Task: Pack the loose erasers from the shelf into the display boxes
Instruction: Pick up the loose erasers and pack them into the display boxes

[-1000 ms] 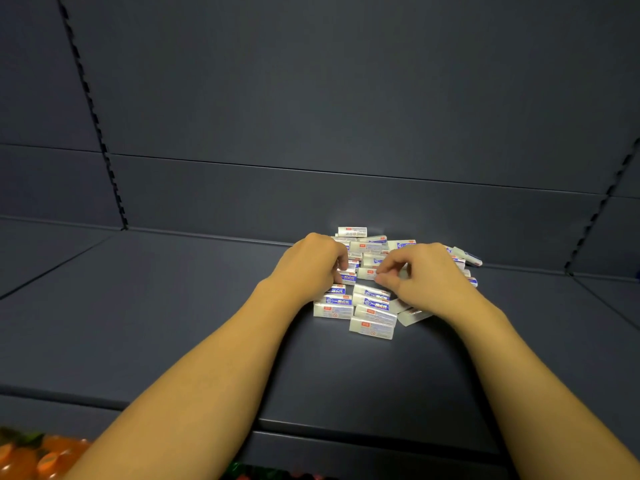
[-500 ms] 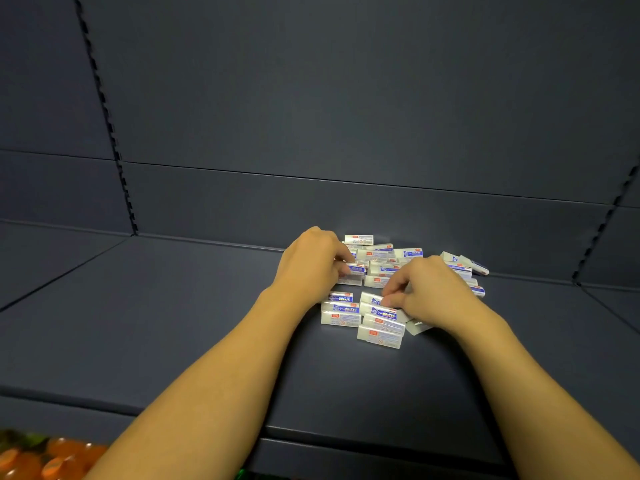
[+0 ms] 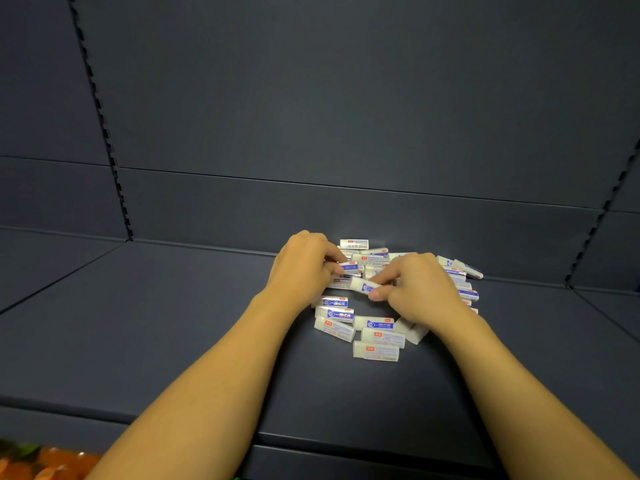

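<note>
A pile of several white erasers point(image 3: 375, 336) in blue and red sleeves lies on the dark shelf point(image 3: 173, 323), near its back wall. My right hand point(image 3: 419, 292) rests over the pile's right side and pinches one eraser point(image 3: 363, 285) between thumb and fingers, lifted slightly off the heap. My left hand point(image 3: 303, 265) is curled over the pile's left side with its fingers closed on an eraser point(image 3: 348, 268). No display box is in view.
The shelf's back panel point(image 3: 346, 116) rises right behind the pile. Slotted uprights point(image 3: 104, 133) stand at left and right. Orange packages point(image 3: 52, 465) show on a lower level at the bottom left, past the shelf's front edge point(image 3: 346, 441).
My right hand has raised one eraser off the pile and carried it left, towards my left hand. My left hand stays over the pile's left side.
</note>
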{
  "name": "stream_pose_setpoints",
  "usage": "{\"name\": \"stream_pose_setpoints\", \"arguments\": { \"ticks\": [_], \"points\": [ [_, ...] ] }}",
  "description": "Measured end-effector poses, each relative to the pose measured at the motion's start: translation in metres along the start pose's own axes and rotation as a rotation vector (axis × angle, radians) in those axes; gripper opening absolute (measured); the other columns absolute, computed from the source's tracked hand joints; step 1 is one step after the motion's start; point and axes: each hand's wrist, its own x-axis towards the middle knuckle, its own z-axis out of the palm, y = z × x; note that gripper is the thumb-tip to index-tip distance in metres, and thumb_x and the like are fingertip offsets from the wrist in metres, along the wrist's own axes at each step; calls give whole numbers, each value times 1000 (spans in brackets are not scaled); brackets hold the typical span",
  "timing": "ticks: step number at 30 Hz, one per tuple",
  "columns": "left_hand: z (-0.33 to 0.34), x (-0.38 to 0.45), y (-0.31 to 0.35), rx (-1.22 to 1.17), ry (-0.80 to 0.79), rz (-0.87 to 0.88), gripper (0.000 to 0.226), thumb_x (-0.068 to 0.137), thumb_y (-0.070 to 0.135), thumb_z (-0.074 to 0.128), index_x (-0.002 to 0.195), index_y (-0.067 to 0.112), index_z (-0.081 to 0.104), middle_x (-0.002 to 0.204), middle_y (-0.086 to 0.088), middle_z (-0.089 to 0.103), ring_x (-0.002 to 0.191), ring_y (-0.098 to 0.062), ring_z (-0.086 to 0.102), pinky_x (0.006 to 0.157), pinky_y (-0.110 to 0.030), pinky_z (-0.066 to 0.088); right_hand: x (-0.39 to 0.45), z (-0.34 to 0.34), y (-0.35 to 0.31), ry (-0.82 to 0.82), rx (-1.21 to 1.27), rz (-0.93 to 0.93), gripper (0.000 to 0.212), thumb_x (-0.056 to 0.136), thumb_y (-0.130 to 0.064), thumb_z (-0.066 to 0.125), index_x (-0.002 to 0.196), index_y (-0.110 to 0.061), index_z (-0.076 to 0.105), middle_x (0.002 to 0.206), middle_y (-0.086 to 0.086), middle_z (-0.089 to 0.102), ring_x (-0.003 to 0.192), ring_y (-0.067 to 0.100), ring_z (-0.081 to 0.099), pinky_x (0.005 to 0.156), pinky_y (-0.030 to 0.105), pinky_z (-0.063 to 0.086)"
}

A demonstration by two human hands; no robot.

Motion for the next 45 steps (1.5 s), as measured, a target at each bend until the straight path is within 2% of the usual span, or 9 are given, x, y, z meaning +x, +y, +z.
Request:
{"name": "stream_pose_setpoints", "arguments": {
  "ticks": [4, 9, 16, 19, 21, 26, 30, 39, 45],
  "points": [
    [-1, 1, -2, -64, 14, 12, 16, 87, 21, 77, 102, 27, 80, 98, 7, 70, 97, -14, 53, 83, -27, 42, 5, 1, 10, 142, 181, 9, 16, 79, -34, 82, 95, -36, 79, 92, -11, 71, 94, 15, 57, 82, 37, 48],
    [-4, -2, -3, -124, 21, -8, 17, 87, 18, 76, 101, 25, 81, 98, 7, 70, 96, -13, 57, 85, -27, 45, 2, 0, 13, 186, 376, 31, 15, 79, -25, 83, 93, -30, 81, 78, -17, 65, 67, 0, 52, 63, 10, 33],
    [-13, 4, 12, -154, -38, 9, 15, 87, 23, 77, 101, 28, 80, 96, 12, 68, 92, -11, 59, 86, -35, 53, -9, -25, 22, 188, 391, 146, 17, 78, -22, 84, 94, -25, 81, 91, -11, 70, 78, -1, 54, 67, 12, 38],
    [-20, 15, 24, -143, -82, 53, 14, 87, 22, 78, 100, 27, 80, 87, 18, 61, 91, -10, 59, 86, -36, 54, -17, -40, 34, 202, 312, 207, 17, 78, -27, 84, 94, -28, 80, 97, -10, 72, 87, 5, 58, 75, 21, 41],
    [-23, 21, 34, -136, -125, 84, 12, 86, 23, 78, 98, 27, 80, 84, 18, 60, 90, -10, 60, 84, -36, 54, -25, -51, 42, 209, 246, 237, 15, 78, -29, 84, 93, -29, 81, 97, -12, 73, 87, 6, 62, 71, 22, 44],
    [-16, 29, 67, -60, -220, 173, 11, 89, 26, 75, 100, 28, 79, 101, 10, 70, 96, -15, 64, 85, -37, 55, -52, -78, 58, 229, 27, 320, 17, 78, -35, 81, 94, -32, 80, 93, -11, 75, 84, 10, 64, 78, 32, 55],
    [-3, 23, 95, 159, -269, 325, 17, 90, 25, 71, 106, 28, 77, 110, 5, 71, 107, -19, 62, 82, -35, 54, -76, -101, 70, 96, -293, 333, 20, 80, -41, 76, 98, -34, 78, 97, -7, 73, 89, 18, 65, 72, 29, 51],
    [20, 12, 162, 65, -324, 308, 16, 84, 24, 77, 99, 28, 77, 103, 3, 74, 99, -23, 67, 83, -35, 56, -129, -150, 107, 100, -320, 436, 22, 84, -38, 75, 102, -24, 76, 98, 1, 72, 83, 19, 65, 67, 31, 50],
    [34, -4, 218, 80, -389, 282, 11, 83, 26, 76, 94, 30, 78, 101, 2, 72, 94, -23, 67, 81, -37, 57, -175, -172, 138, 61, -390, 445, 22, 85, -35, 72, 103, -23, 75, 100, 3, 70, 89, 23, 65, 73, 35, 54]
  ]
}}
